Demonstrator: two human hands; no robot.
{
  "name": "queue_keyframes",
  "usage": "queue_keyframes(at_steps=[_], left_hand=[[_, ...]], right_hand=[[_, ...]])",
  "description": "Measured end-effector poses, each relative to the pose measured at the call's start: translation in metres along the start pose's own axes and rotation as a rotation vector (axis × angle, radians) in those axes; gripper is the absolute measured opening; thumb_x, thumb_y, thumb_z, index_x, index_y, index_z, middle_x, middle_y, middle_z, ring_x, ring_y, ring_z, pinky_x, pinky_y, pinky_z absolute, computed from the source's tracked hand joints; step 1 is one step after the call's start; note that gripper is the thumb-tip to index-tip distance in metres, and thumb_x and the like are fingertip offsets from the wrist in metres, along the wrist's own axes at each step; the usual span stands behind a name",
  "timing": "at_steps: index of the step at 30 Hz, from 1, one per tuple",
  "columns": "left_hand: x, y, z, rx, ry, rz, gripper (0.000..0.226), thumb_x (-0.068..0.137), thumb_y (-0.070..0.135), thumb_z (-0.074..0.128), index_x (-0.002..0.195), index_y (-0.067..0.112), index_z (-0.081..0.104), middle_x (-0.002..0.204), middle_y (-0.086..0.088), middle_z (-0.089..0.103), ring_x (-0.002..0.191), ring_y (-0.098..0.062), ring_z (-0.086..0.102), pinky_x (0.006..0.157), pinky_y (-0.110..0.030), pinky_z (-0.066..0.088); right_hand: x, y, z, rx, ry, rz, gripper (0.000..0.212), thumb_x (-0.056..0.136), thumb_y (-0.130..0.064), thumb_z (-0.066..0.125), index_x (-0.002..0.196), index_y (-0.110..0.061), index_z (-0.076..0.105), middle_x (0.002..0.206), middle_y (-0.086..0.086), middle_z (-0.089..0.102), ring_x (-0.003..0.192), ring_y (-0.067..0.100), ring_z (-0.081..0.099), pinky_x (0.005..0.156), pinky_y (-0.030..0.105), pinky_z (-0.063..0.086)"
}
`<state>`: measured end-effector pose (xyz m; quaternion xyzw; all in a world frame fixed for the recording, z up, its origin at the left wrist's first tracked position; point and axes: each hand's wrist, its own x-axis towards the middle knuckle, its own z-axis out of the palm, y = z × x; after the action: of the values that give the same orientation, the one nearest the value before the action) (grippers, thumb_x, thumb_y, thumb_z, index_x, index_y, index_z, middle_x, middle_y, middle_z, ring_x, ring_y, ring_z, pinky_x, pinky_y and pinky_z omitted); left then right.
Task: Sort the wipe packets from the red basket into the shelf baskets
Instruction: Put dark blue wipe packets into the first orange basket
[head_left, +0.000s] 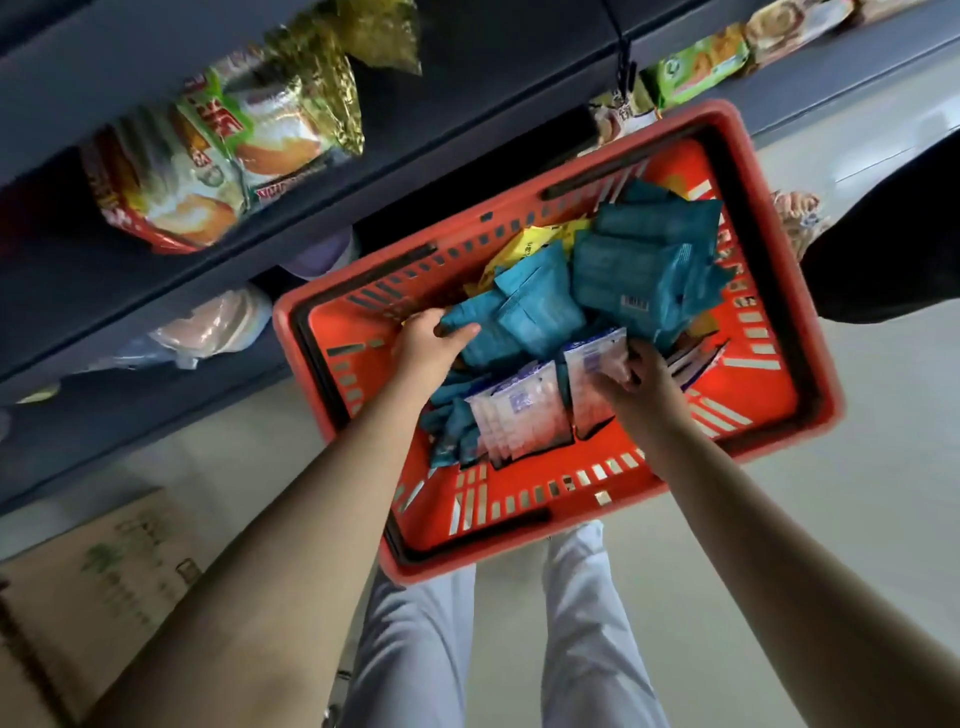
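left hand (434, 340): down in the red basket (284, 332), fingers (422, 318) curled over the near end of a teal packet (519, 317), thumb lying along its top edge, so it's gripping that one.
right hand (644, 387): fingertips (623, 366) bunched and pinching the top edge of a white packet (592, 379). How many packets are in the pinch, can't tell.
other teal packets: big messy stack (644, 270) just beyond the right fingers, a few more (452, 426) tucked under the left wrist.
other white packets: a row (519, 415) standing on edge between the two hands, right beside the pinched one.
yellow packet (524, 249): past the left fingertips, mostly buried under the teal ones.
basket: sits on the pale floor (779, 519), every wipe packet in view is inside it.
shelves (415, 150): beyond the left fingers, snack bags (208, 156) on them, blurry.
cardboard box (104, 571): on the floor, outside the left forearm.
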<state>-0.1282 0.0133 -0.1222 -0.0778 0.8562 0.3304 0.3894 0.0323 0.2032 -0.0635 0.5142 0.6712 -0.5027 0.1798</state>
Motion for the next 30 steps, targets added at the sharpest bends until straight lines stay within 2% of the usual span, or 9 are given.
queue_keyframes(at_steps=[4, 8, 12, 15, 19, 22, 24, 27, 30], left_hand=[[-0.019, 0.006, 0.002, -0.091, -0.005, 0.023, 0.038, 0.065, 0.055, 0.07, 0.093, 0.03, 0.067, 0.105, -0.002, 0.072, 0.098, -0.021, 0.068, 0.092, -0.044, 0.053], [-0.039, 0.004, -0.004, -0.157, -0.007, 0.044, 0.036, 0.082, 0.031, 0.073, 0.109, 0.009, 0.065, 0.107, -0.01, 0.07, 0.099, -0.024, 0.066, 0.092, -0.046, 0.052], [-0.061, 0.009, -0.018, -0.277, -0.015, 0.052, 0.049, 0.082, 0.035, 0.073, 0.119, 0.007, 0.06, 0.114, -0.006, 0.069, 0.104, -0.017, 0.066, 0.095, -0.04, 0.051], [-0.085, 0.025, -0.037, -0.422, -0.016, 0.125, 0.018, 0.088, 0.027, 0.069, 0.102, 0.021, 0.06, 0.093, 0.009, 0.072, 0.089, -0.009, 0.069, 0.084, -0.033, 0.052], [-0.134, 0.066, -0.074, -0.601, 0.036, 0.213, 0.022, 0.079, 0.042, 0.066, 0.093, 0.026, 0.063, 0.089, 0.01, 0.072, 0.091, -0.012, 0.067, 0.087, -0.039, 0.051], [-0.177, 0.101, -0.103, -0.799, 0.018, 0.228, 0.014, 0.087, 0.033, 0.065, 0.1, 0.028, 0.067, 0.103, 0.004, 0.072, 0.104, -0.023, 0.067, 0.093, -0.047, 0.052], [-0.211, 0.126, -0.123, -0.982, 0.016, 0.211, 0.026, 0.088, 0.031, 0.067, 0.112, 0.022, 0.065, 0.12, -0.007, 0.066, 0.107, -0.025, 0.066, 0.091, -0.046, 0.053], [-0.274, 0.164, -0.152, -1.23, 0.019, 0.198, 0.037, 0.09, 0.031, 0.061, 0.123, 0.017, 0.058, 0.119, -0.009, 0.068, 0.105, -0.023, 0.068, 0.084, -0.041, 0.056], [-0.342, 0.188, -0.174, -1.359, 0.008, 0.191, 0.037, 0.096, 0.035, 0.05, 0.128, 0.017, 0.054, 0.119, -0.009, 0.069, 0.101, -0.021, 0.069, 0.069, -0.035, 0.059]], right_hand=[[0.001, 0.0, 0.003, -0.108, 0.072, 0.014, 0.068, 0.081, -0.036, 0.076, 0.138, -0.015, 0.046, 0.13, 0.007, 0.06, 0.116, 0.028, 0.057, 0.094, 0.039, 0.048], [-0.004, 0.0, 0.016, -0.202, 0.153, 0.012, 0.061, 0.078, -0.048, 0.074, 0.128, -0.017, 0.056, 0.118, 0.007, 0.064, 0.108, 0.028, 0.059, 0.089, 0.04, 0.051], [-0.006, -0.004, 0.017, -0.157, 0.207, -0.03, 0.035, 0.081, -0.041, 0.073, 0.102, -0.013, 0.067, 0.094, 0.003, 0.066, 0.085, 0.023, 0.059, 0.07, 0.03, 0.046], [-0.022, -0.013, 0.005, -0.028, 0.202, -0.133, 0.03, 0.086, -0.036, 0.068, 0.074, -0.011, 0.058, 0.069, 0.007, 0.058, 0.065, 0.027, 0.05, 0.057, 0.03, 0.035], [-0.072, -0.049, -0.025, 0.527, 0.251, -0.166, 0.017, 0.088, -0.027, 0.07, 0.084, -0.012, 0.063, 0.08, 0.011, 0.068, 0.072, 0.018, 0.062, 0.067, 0.031, 0.05], [-0.119, -0.097, -0.053, 0.769, 0.222, -0.224, 0.005, 0.094, -0.019, 0.061, 0.094, -0.018, 0.066, 0.077, -0.007, 0.071, 0.067, 0.007, 0.065, 0.057, 0.02, 0.051], [-0.153, -0.129, -0.076, 0.815, 0.172, -0.282, 0.01, 0.098, -0.019, 0.054, 0.096, -0.019, 0.063, 0.075, -0.013, 0.069, 0.064, 0.001, 0.064, 0.053, 0.015, 0.05], [-0.212, -0.174, -0.108, 0.747, 0.103, -0.414, 0.017, 0.101, -0.028, 0.048, 0.087, -0.025, 0.058, 0.074, -0.017, 0.061, 0.058, -0.01, 0.06, 0.052, 0.006, 0.046], [-0.266, -0.211, -0.125, 0.659, 0.002, -0.516, 0.024, 0.1, -0.036, 0.049, 0.095, -0.015, 0.061, 0.071, -0.009, 0.062, 0.058, -0.002, 0.056, 0.053, 0.011, 0.044]])
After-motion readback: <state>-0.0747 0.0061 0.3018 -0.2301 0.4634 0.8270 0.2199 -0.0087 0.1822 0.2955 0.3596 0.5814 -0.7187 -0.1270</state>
